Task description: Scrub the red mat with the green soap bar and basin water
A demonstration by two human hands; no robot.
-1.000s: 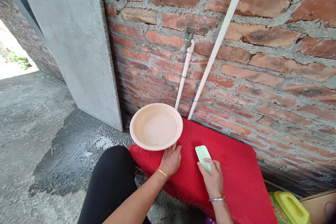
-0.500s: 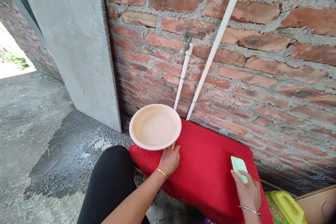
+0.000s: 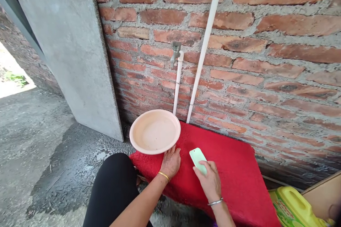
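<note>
A shallow pale pink basin (image 3: 154,133) sits at the left end of a low surface covered by a red cloth (image 3: 231,170). At its near right rim is my left hand (image 3: 171,163), fingers reaching under the edge and thumb apart on the right. No contents show in the basin beyond a few dark specks. My right hand (image 3: 210,181) grips a pale green, rounded flat block (image 3: 197,156) with a small dark hole at its far end. This block is over the middle of the cloth; its underside is hidden.
Behind the cloth rises a brick wall (image 3: 266,88) with a grey tap (image 3: 175,52) and two white pipes (image 3: 204,46). A grey slab (image 3: 74,64) leans at the left above wet concrete (image 3: 77,163). A yellow jug (image 3: 293,202) stands at lower right.
My right hand has moved left with the pale green block, from the right end of the cloth toward the basin. My left hand stays at the basin's rim. The camera view has shifted a little.
</note>
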